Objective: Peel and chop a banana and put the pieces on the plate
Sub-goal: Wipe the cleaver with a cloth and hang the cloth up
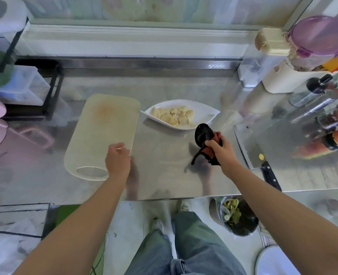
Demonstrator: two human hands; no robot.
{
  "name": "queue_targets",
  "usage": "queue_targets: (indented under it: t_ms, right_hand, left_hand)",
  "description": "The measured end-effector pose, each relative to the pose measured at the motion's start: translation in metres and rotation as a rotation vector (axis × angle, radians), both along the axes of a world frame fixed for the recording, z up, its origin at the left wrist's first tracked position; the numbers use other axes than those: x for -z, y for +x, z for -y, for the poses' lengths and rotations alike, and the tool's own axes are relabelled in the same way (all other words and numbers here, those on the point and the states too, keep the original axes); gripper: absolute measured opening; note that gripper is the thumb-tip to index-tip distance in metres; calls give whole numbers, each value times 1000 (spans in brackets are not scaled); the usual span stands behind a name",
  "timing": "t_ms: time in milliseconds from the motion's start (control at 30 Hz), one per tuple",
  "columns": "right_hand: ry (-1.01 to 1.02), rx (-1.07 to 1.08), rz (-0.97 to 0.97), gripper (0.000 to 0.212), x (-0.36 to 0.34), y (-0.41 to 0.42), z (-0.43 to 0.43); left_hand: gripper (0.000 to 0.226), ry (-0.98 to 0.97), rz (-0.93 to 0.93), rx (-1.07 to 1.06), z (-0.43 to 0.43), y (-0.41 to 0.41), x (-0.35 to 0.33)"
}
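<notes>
Steel counter, kitchen. Right hand: fingers curled round what looks like a blackened peel, held just in front of the plate. Left hand: fingers loosely bent, holding nothing, at the cutting board edge. Banana pieces heaped on the plate. Judged nearly done; peel disposal left.

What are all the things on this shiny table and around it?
counter: one, shiny steel, across the middle
cutting board: one, cream, left on the counter
plate: one, white, right of the board
banana pieces: a pile, pale yellow, on the plate
knife: one, steel blade, black handle, right on the counter
tub: one, purple lid, back right
bin: one, dark, scraps inside, on the floor
peel: one, black and reddish, probably banana, in the right hand
left hand: at the board's near edge, fingers loose
right hand: grips the peel
</notes>
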State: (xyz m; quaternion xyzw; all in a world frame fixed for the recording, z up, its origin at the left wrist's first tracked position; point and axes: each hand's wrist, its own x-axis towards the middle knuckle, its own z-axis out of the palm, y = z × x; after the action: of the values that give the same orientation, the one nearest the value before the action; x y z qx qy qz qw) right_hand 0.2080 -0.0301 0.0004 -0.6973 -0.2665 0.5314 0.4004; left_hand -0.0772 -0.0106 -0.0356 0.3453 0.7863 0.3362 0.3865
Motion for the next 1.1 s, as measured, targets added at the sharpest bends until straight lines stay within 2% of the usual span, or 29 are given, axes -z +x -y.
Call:
queue_targets:
  t_ms: [67, 133, 167, 200, 233, 333, 367, 467, 600, 700, 867, 1100]
  right_hand:
    - [-11, 12, 6, 16, 0, 15, -8]
    - [-36, -11, 31, 24, 4, 27, -15]
    - [-42, -44, 74, 30, 7, 31, -18]
    - [-37, -88, 142, 36, 11, 35, -23]
    - [-16, -131, 231, 38, 14, 39, -27]
    - [47, -235, 629, 37, 25, 48, -40]
    - [53, -283, 759, 38, 31, 50, -42]
    - [59, -490, 998, 38, 54, 36, -36]
    - [191, -501, 984, 40, 69, 5, -35]
    - [258, -518, 954, 39, 75, -7, -45]
    - [335, -614, 813, 50, 78, -13, -54]
    - [353, -957, 538, 56, 63, -5, -51]
  left_hand:
    - [14, -47, 317, 82, -22, 36, -11]
    - [8, -112, 490, 89, -43, 67, -15]
    - [10, -144, 519, 104, -50, 78, -15]
    - [14, -159, 474, 136, -56, 84, -10]
    - [15, -150, 304, 226, -58, 84, -3]
    - [14, -92, -366, 517, -50, 70, 20]
    - [14, -54, -499, 585, -44, 68, 25]
    - [27, -2, -605, 656, -29, 68, 34]
    - [41, -45, -553, 677, -22, 70, 28]
    - [43, -46, -487, 678, -22, 66, 24]
    - [44, -34, -450, 706, -14, 64, 26]
    - [39, -7, -395, 693, -12, 65, 25]
